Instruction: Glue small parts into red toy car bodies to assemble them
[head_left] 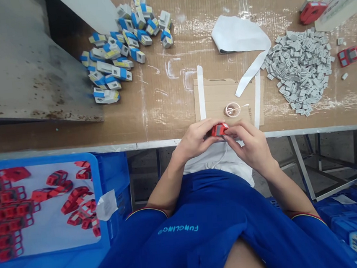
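Above the table's front edge, my left hand (195, 139) grips a small red toy car body (218, 130) between thumb and fingers. My right hand (249, 144) pinches at the car's right end, its fingertips touching it; whether a small part sits between them is hidden. Just beyond the hands, a small round cup (232, 110) with a thin white stick in it stands on a taped-down cardboard piece (214, 94). To the right lies a heap of small light-grey parts (301, 67).
White-blue-yellow toy pieces (117, 55) are piled at the back left, by a metal box (16, 61). A white cloth (240, 33) lies behind the cup. A red toy car (350, 56) sits far right. A blue crate (98, 192) at lower left holds red car bodies.
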The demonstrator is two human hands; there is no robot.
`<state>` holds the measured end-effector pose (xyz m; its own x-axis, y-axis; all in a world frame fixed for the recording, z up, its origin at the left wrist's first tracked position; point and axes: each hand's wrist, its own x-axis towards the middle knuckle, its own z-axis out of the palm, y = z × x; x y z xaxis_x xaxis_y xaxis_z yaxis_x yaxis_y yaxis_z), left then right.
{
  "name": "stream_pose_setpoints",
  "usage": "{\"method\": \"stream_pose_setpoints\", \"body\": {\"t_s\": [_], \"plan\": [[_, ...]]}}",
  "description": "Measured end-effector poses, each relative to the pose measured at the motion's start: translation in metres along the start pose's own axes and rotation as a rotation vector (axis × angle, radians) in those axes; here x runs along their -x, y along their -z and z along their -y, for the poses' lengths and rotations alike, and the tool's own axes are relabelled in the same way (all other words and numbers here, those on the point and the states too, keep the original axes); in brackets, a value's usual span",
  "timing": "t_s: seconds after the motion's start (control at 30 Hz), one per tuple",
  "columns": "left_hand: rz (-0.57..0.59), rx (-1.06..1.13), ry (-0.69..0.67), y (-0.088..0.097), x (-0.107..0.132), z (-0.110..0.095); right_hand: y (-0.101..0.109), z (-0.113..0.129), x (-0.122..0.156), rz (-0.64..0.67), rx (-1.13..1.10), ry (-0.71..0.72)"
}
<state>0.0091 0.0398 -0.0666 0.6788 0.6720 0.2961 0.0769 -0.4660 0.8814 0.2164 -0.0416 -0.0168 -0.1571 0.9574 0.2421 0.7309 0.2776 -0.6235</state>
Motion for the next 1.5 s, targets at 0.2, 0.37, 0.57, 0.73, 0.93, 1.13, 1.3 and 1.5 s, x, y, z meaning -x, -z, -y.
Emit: {"method": "stream_pose_setpoints", "body": {"t_s": [0.2, 0.37, 0.57, 0.73, 0.93, 1.13, 1.3, 1.5], "plan": [[-0.008, -0.052, -0.047, 0.0, 0.002, 0.002, -0.001, 0.009, -0.003, 0.043, 0.125, 0.0], [-0.012, -0.055, -0.038, -0.002, 0.003, 0.005, -0.004, 0.004, -0.005, 0.043, 0.065, -0.021], [-0.046, -0.028, 0.001, -0.004, 0.005, 0.006, -0.004, 0.0, -0.008, 0.096, -0.011, -0.069], [-0.066, -0.038, 0.013, -0.005, 0.004, 0.007, -0.005, 0.004, -0.007, -0.001, 0.048, -0.038], [-0.087, -0.015, -0.011, -0.006, 0.003, 0.006, -0.005, 0.006, -0.005, -0.037, 0.06, -0.029], [-0.079, 0.002, 0.004, -0.003, 0.003, 0.005, -0.006, -0.001, -0.004, -0.027, -0.013, -0.004], [-0.084, 0.005, -0.007, -0.003, 0.002, 0.004, -0.007, -0.005, -0.005, 0.001, -0.063, -0.038], [-0.078, 0.02, 0.015, -0.002, 0.003, 0.005, -0.001, -0.006, -0.011, 0.031, -0.119, -0.04]]}}
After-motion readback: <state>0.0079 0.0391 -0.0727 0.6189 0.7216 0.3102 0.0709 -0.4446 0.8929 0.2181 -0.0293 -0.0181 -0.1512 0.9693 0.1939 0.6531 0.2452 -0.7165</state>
